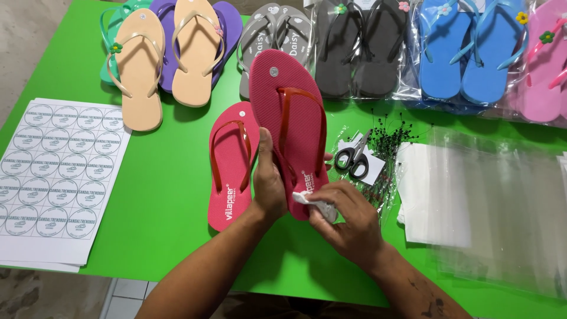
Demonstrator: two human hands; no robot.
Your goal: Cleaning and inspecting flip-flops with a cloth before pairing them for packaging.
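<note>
Right now the left hand [269, 183] clamps the heel end of a red flip-flop [289, 118], thumb lying up along its sole. Its long axis runs from the grip toward twelve o'clock, toe tilted up over the green table [165, 195]. At four o'clock from that grip, the right hand [345, 218] pinches a white cloth [316, 205] against the heel. The matching flip-flop [231, 165] lies flat at nine o'clock.

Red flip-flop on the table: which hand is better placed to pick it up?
Probably the left hand: it grips the raised flip-flop right beside the lying flip-flop, while the right hand presses a white cloth on the far side.
</note>
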